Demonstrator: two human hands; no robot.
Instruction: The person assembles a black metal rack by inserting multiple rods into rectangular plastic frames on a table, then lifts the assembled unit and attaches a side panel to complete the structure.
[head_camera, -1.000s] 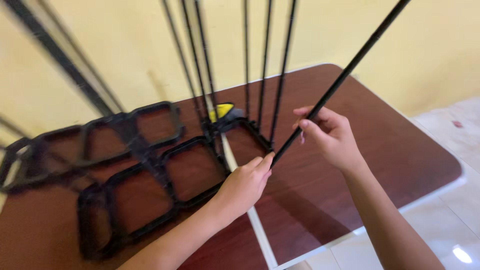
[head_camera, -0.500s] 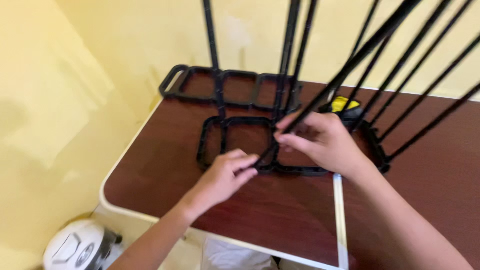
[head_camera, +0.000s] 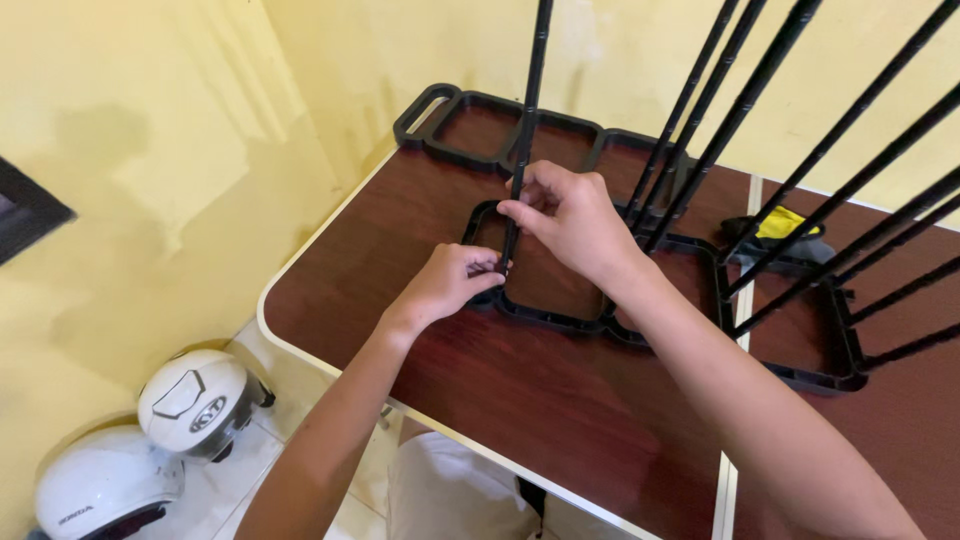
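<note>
1. Black plastic makes up the whole rack: a near frame (head_camera: 560, 318) of linked square cells lies flat on the dark brown bench (head_camera: 520, 400), and a second frame (head_camera: 480, 105) lies at the far edge by the yellow wall.
2. Right hand (head_camera: 572, 218) has its grip closed around a thin black rod (head_camera: 528, 120), standing nearly upright, its lower end at the near frame's left corner.
3. Left hand (head_camera: 452, 282) pinches that same corner, fingers shut on the frame and the rod's foot.
4. Several more black rods (head_camera: 745, 100) rise slanted from the frame's right cells.
5. Something yellow and black (head_camera: 785, 225) lies behind them.
6. Two white helmets (head_camera: 190, 400) sit on the floor, lower left.
</note>
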